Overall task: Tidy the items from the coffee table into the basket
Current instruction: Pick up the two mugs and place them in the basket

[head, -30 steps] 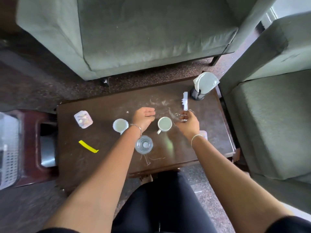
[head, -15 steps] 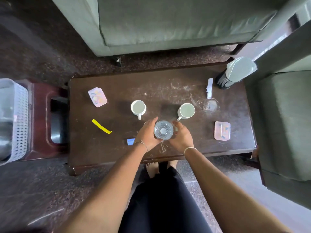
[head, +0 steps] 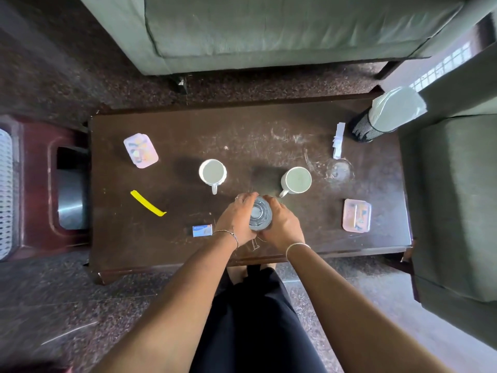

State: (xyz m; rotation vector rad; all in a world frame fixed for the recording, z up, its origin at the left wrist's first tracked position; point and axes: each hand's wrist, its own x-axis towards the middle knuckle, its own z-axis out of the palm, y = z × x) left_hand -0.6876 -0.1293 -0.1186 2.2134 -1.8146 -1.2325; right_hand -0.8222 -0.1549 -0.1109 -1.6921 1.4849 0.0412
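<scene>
A clear glass tumbler (head: 260, 217) stands near the front edge of the dark coffee table (head: 174, 246). My left hand (head: 236, 219) and my right hand (head: 282, 224) wrap around it from both sides. Behind them stand two white mugs (head: 212, 173) (head: 296, 180). Two pink lidded boxes (head: 140, 150) (head: 357, 215), a yellow strip (head: 147, 203), a small blue-and-white box (head: 202, 230), a second clear glass (head: 339, 169) and a white paper strip (head: 338, 140) also lie on the table. The white basket (head: 6, 192) is at the far left edge.
A dark red stool (head: 35, 146) stands between the table and the basket. A black mesh bin with a white liner (head: 387, 114) sits at the table's back right corner. Green sofas border the far side and the right side.
My right hand left the glass at the back right and my left hand left the mugs; both came to the tumbler and now grip it. The camera moved higher over the table.
</scene>
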